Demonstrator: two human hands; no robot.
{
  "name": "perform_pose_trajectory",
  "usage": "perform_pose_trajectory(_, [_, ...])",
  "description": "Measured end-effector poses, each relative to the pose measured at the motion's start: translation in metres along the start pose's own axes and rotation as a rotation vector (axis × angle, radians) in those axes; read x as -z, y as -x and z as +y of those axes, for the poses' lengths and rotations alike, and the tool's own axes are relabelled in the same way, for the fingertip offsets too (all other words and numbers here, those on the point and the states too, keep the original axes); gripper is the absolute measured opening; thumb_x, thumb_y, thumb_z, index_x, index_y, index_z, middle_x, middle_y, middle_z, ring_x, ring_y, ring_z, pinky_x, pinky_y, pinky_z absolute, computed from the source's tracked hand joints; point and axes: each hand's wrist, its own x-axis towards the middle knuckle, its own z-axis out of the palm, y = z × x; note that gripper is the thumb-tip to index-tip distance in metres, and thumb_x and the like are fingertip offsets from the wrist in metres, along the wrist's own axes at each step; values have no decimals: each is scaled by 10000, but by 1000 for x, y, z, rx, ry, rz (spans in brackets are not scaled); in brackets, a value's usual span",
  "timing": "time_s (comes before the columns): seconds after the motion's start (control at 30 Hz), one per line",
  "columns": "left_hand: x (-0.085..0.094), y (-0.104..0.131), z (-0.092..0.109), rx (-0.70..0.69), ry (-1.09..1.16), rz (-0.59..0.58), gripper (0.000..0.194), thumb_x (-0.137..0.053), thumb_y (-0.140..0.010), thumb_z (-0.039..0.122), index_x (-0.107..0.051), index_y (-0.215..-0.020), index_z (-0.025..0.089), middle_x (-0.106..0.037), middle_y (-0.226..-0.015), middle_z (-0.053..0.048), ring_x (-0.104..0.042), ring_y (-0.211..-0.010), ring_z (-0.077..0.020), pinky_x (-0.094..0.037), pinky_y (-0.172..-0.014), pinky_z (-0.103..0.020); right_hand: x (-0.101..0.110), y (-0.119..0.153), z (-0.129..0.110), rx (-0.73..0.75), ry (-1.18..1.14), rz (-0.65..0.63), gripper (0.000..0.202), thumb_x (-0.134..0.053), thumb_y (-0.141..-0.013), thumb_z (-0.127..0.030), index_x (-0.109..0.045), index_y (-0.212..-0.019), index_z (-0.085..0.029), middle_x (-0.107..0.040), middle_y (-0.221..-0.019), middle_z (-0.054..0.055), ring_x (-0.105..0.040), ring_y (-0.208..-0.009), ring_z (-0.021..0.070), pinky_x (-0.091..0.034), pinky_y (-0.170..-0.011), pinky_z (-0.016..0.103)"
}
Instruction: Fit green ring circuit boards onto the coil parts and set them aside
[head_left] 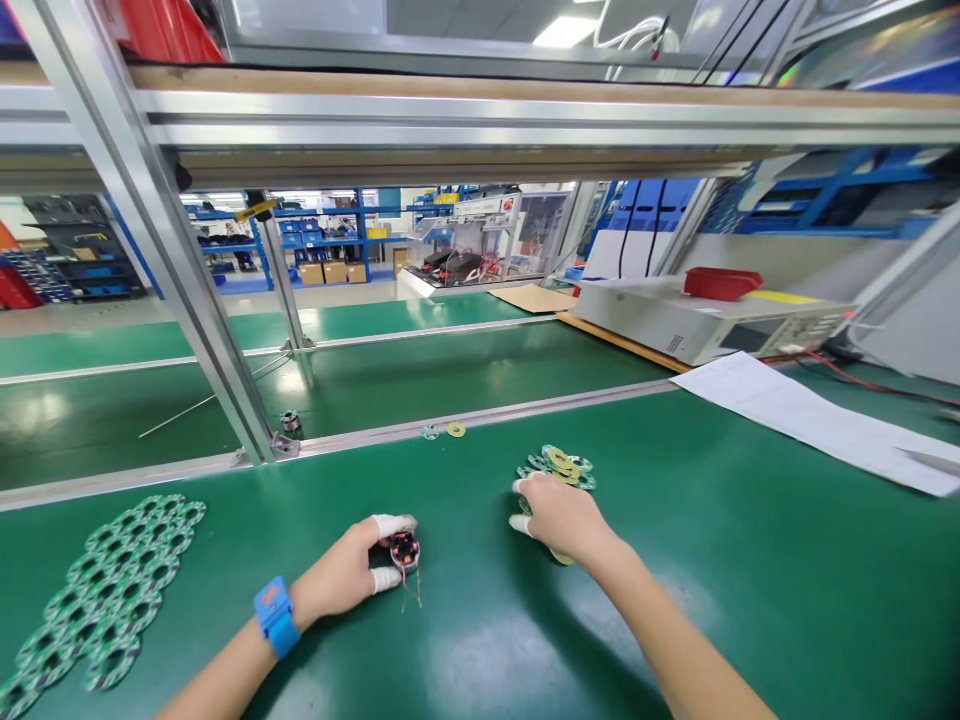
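My left hand, with white finger covers and a blue wrist strap, grips a small round motor stator between thumb and fingers. Copper-coloured windings show on the stator, and thin wires hang from its near side. Over a loose pile of green ring-shaped circuit boards and yellow washers is my right hand. Its covered thumb and forefinger are apart, with a bit of green ring showing between them; the other fingers are partly hidden.
Flat rows of green ring boards lie at the left. One ring board and a yellow washer sit by the metal rail. Another motor part stands beyond the upright post. Paper and a bench instrument are at right.
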Motion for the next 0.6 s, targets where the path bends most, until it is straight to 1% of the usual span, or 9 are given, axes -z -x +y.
perform_pose_trajectory(0.03, [1, 0, 1, 3, -8, -2, 546, -580, -719, 172, -490, -1257, 157, -552, -1207, -103, -537, -1066, -203, -392, -993, -349, -2, -2, 2, -42, -6, 0, 159, -593, -701, -34, -686, -821, -81, -649, -905, 219, -605, -922, 392, -465, -699, 442])
perform_pose_trajectory(0.1, [3, 1, 3, 4, -18, -13, 575, -577, -701, 149, -480, -1268, 158, -545, -1222, -102, -532, -1083, -209, -385, -1004, -356, -8, -3, 2, -99, -52, 16, 183, -535, -702, 10, -678, -762, -87, -649, -887, 218, -608, -912, 388, -453, -715, 463])
perform_pose_trajectory(0.2, [5, 1, 3, 10, -20, -34, 619, -533, -659, 66, -480, -1269, 157, -541, -1239, -97, -521, -1116, -209, -365, -1031, -357, -15, -5, -7, -124, -214, 43, 217, -518, -687, 23, -675, -727, -122, -657, -817, 160, -613, -899, 342, -437, -765, 453])
perform_pose_trajectory(0.27, [5, 0, 2, 17, -16, -36, 669, -476, -620, 5, -479, -1270, 163, -531, -1260, -88, -510, -1140, -199, -346, -1052, -351, -19, -6, -16, -96, -382, 52, 204, -538, -700, -24, -683, -774, -147, -657, -794, 118, -607, -890, 302, -439, -784, 429])
perform_pose_trajectory(0.33, [3, -1, 2, 10, -22, 42, 677, -430, -603, -21, -491, -1251, 168, -541, -1249, -79, -518, -1129, -187, -357, -1048, -352, -25, -7, -29, -47, -594, 26, 207, -543, -737, -109, -682, -881, -163, -659, -789, 84, -611, -826, 247, -472, -741, 377])
perform_pose_trajectory(0.4, [-1, 0, 7, -36, -87, 228, 559, -427, -663, 1, -536, -1184, 170, -566, -1204, -79, -529, -1097, -188, -384, -1025, -366, -32, -5, -44, -11, -832, -37, 260, -526, -775, -219, -655, -993, -164, -658, -777, 58, -612, -718, 193, -504, -633, 311])
perform_pose_trajectory(0.47, [-7, 2, 15, -128, -244, 389, 360, -471, -768, 96, -580, -1101, 179, -587, -1141, -86, -531, -1062, -207, -418, -982, -382, -39, -1, -61, 3, -1064, -113, 343, -517, -778, -339, -630, -1043, -152, -651, -766, 43, -601, -636, 153, -503, -536, 258])
perform_pose_trajectory(0.53, [-13, 5, 24, -223, -456, 413, 199, -515, -830, 216, -621, -995, 185, -617, -1011, -90, -548, -970, -227, -463, -894, -385, -46, 5, -75, 6, -1255, -180, 418, -557, -728, -448, -633, -1006, -145, -638, -745, 34, -586, -589, 127, -495, -496, 226])
perform_pose_trajectory(0.6, [-16, 8, 31, -269, -632, 364, 165, -489, -858, 227, -643, -890, 179, -624, -862, -87, -556, -844, -225, -483, -781, -367, -50, 10, -84, 2, -1393, -231, 450, -611, -662, -523, -642, -905, -146, -615, -694, 22, -562, -540, 103, -482, -475, 204])
